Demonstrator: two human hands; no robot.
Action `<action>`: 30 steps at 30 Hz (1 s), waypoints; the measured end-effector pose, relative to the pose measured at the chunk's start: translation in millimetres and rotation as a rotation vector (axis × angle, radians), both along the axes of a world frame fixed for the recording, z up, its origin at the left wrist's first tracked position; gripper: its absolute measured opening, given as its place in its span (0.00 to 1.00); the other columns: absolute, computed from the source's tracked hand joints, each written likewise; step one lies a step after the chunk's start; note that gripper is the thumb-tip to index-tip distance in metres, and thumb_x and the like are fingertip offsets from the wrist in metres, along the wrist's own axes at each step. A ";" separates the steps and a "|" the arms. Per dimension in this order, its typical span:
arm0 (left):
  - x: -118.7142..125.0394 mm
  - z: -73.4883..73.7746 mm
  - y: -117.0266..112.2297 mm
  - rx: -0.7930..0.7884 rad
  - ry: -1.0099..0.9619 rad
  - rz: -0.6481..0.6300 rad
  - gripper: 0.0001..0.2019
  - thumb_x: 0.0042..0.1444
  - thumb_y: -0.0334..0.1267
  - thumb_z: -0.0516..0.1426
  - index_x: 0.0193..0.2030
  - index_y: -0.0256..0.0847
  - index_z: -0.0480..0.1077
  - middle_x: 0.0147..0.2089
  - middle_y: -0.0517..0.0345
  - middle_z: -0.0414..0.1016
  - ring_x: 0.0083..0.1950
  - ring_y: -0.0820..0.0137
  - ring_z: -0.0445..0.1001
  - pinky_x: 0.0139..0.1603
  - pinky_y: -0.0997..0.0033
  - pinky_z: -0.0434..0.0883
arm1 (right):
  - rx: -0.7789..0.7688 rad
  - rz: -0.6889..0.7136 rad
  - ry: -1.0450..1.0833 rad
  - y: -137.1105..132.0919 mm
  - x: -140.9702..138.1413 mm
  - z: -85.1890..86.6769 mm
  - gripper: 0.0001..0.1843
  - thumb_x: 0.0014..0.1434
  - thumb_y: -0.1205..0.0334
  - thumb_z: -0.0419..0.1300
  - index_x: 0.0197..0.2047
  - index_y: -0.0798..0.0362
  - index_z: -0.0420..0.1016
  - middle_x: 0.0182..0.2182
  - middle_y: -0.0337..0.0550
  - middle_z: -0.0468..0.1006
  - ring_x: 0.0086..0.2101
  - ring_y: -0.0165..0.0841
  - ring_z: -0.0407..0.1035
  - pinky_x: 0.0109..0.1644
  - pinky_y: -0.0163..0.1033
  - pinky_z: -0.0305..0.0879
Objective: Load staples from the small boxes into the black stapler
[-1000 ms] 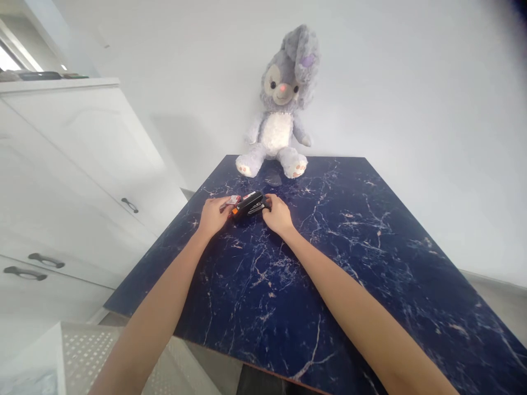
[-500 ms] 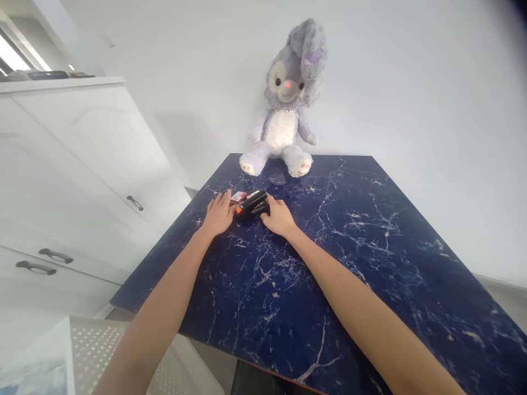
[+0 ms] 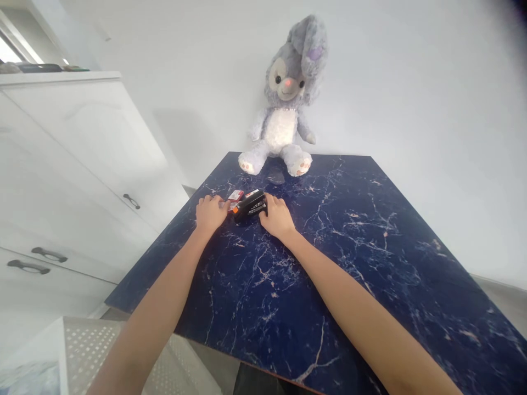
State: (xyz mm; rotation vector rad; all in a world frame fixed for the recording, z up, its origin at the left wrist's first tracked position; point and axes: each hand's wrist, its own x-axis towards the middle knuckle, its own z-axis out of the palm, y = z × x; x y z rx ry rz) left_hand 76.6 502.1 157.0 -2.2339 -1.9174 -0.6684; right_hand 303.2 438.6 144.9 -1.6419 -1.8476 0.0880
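A black stapler with an orange end lies at a slant on the dark blue marbled table. My right hand grips its right end, with thumb and fingers on either side. At the stapler's far left side is a small red and white box, with more red and white showing just below it, partly hidden. My left hand rests on the table left of these, fingers apart and slightly bent. Its thumb points at the red pieces, close to the orange end; whether it touches them I cannot tell.
A grey plush rabbit sits at the table's back edge against the white wall. Before its feet lies a dark round patch or item. White cabinets stand at the left, and a perforated white surface lies below the table's front left.
My left hand has shifted left, away from the stapler, its fingers more bent. More red and white now shows beside the orange end. My right hand stays on the stapler; the view has shifted slightly.
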 end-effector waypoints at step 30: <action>12.4 1.2 -14.0 0.080 0.083 -0.108 0.21 0.69 0.46 0.47 0.63 0.44 0.68 0.63 0.43 0.70 0.64 0.44 0.61 0.62 0.44 0.60 | -0.007 -0.038 0.141 -4.2 0.7 9.2 0.37 0.59 0.69 0.53 0.72 0.56 0.52 0.49 0.51 0.81 0.50 0.47 0.72 0.52 0.48 0.69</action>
